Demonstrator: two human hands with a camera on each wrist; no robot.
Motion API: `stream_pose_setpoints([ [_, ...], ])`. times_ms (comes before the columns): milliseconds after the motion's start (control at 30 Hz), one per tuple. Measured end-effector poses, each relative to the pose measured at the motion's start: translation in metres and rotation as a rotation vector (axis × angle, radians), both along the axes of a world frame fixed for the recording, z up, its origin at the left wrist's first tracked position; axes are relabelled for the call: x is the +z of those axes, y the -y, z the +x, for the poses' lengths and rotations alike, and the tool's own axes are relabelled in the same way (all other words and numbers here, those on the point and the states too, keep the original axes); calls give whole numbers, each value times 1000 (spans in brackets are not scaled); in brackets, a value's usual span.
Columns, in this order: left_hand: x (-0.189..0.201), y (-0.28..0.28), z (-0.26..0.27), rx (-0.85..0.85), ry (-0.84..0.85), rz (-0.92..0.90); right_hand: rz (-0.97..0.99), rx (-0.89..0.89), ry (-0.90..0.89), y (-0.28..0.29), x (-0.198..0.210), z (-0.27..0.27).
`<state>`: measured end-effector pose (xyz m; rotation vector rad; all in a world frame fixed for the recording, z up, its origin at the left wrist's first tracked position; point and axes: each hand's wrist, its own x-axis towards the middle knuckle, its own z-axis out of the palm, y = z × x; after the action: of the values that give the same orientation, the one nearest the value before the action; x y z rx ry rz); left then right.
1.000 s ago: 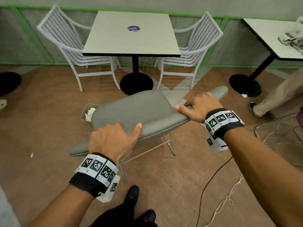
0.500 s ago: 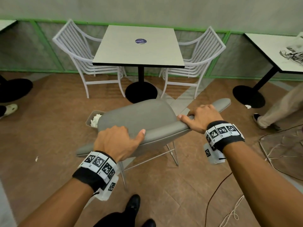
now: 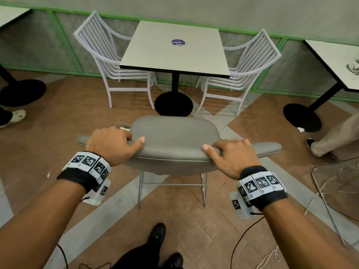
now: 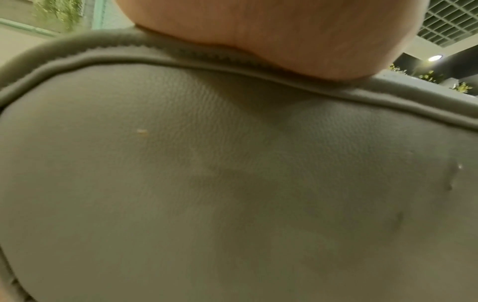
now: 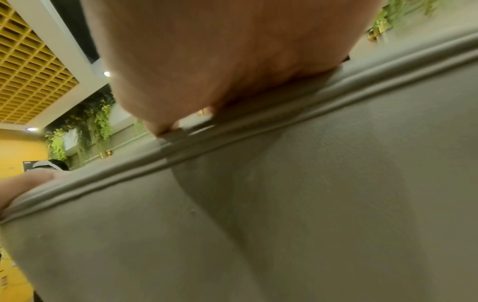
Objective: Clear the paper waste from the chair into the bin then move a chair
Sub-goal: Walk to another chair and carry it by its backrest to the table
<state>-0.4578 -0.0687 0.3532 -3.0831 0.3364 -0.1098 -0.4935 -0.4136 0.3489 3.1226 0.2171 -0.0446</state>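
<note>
The grey padded chair [image 3: 173, 136] stands on the brown floor [image 3: 58, 136], its backrest nearest the person and its seat facing the square bench [image 3: 174, 49] beyond. The left hand [image 3: 110, 144] is clamped on the top edge of the backrest near its left end, fingers curled over the far side and thumb lying along the rim. The right hand [image 3: 233, 158] grips the same edge toward its right end in the same way. In the left wrist view the palm of the left hand [image 4: 297, 36] presses on the piped seam of the grey upholstery; the right wrist view shows the right hand [image 5: 220, 57] likewise on the seam. The bin [image 3: 122, 126] sits on the floor just behind the chair's left side, mostly hidden, with white paper waste [image 3: 124, 128] showing inside. Two white slatted chairs [image 3: 108, 55] flank the bench.
</note>
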Motion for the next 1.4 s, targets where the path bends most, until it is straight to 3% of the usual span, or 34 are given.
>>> stream_pose_setpoints([
  [200, -13, 8, -18, 95, 109, -27, -34, -109, 44, 36, 2, 6],
  [567, -12, 3, 12, 72, 138, -84, -21, -160, 148, 43, -12, 27],
  [900, -11, -8, 79, 122, 139, -103, -11, -203, 127, 23, -7, 88],
  [1400, -10, -13, 217, 111, 141, -154, -10, -245, 115, 14, -4, 222],
])
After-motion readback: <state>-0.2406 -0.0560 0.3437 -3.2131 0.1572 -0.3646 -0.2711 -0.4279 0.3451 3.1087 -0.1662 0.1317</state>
